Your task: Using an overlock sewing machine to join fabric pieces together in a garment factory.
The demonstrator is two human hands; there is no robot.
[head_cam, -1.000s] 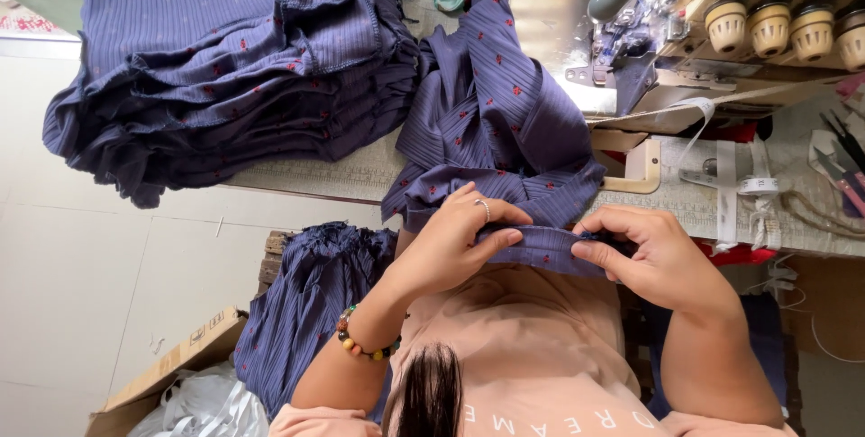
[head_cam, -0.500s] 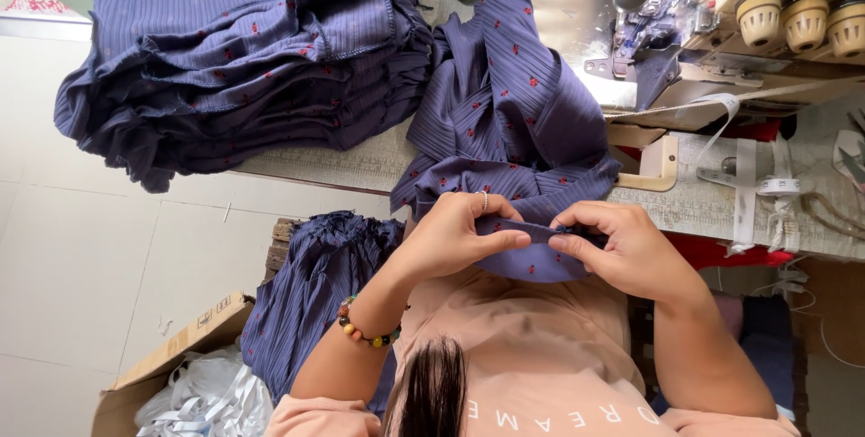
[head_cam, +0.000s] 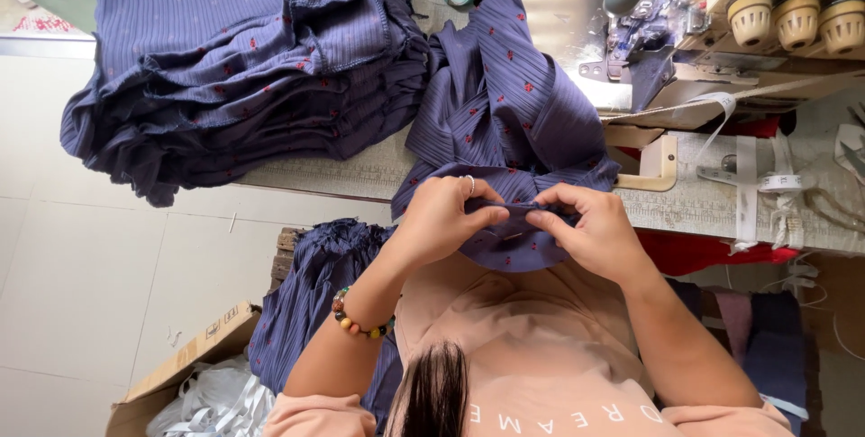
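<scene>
1. Both hands are closed on the garment (head_cam: 505,122). My left hand (head_cam: 441,221) and right hand (head_cam: 586,230) pinch its folded edge between thumb and fingertips, just off the table's (head_cam: 703,212) near edge, against my chest.
2. The rest of the garment, blue pleated cloth with red dots, runs up across the table towards the machine (head_cam: 685,31) at the far right.
3. Risk, as I judge it: the pleats are slippery and the pinch is small. If either thumb loosens, the fold could open or creep out of line.
4. The cloth's far end lies close by the machine's metal parts, so a sharp tug towards me might snag it there.
5. The stack (head_cam: 252,68) at the far left corner overhangs the table's edge. A tug on the garment, which lies against it, could drag the top layers down onto the pile (head_cam: 315,302) below.
</scene>
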